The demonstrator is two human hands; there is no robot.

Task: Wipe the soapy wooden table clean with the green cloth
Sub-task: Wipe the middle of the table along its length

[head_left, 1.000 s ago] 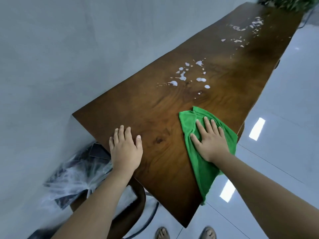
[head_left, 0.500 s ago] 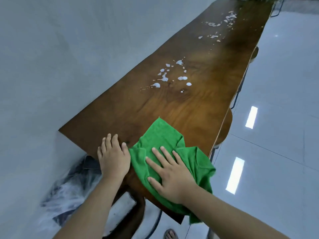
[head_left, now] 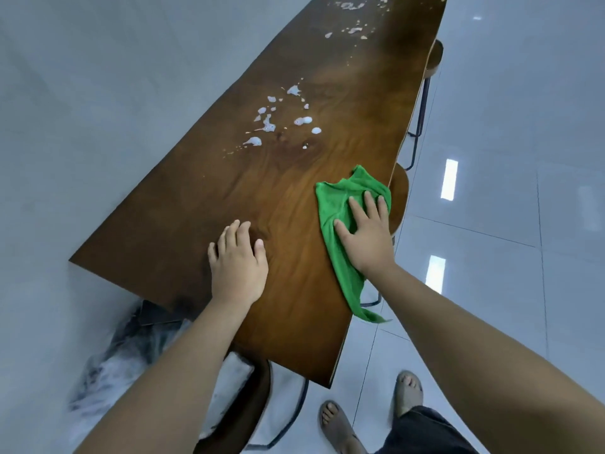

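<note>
Flat right hand [head_left: 366, 237] presses crumpled green cloth [head_left: 337, 204].

even, dim-cool light | lamp glare on floor [head_left: 449, 179] | wide-angle edge warp

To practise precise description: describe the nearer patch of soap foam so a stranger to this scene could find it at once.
Start at the long dark wooden table running along the grey wall. About midway along it, beyond the green cloth under the right hand, lies a scatter of white foam blobs. Unlike the second scatter at the far end, it lies nearest the cloth.
</note>
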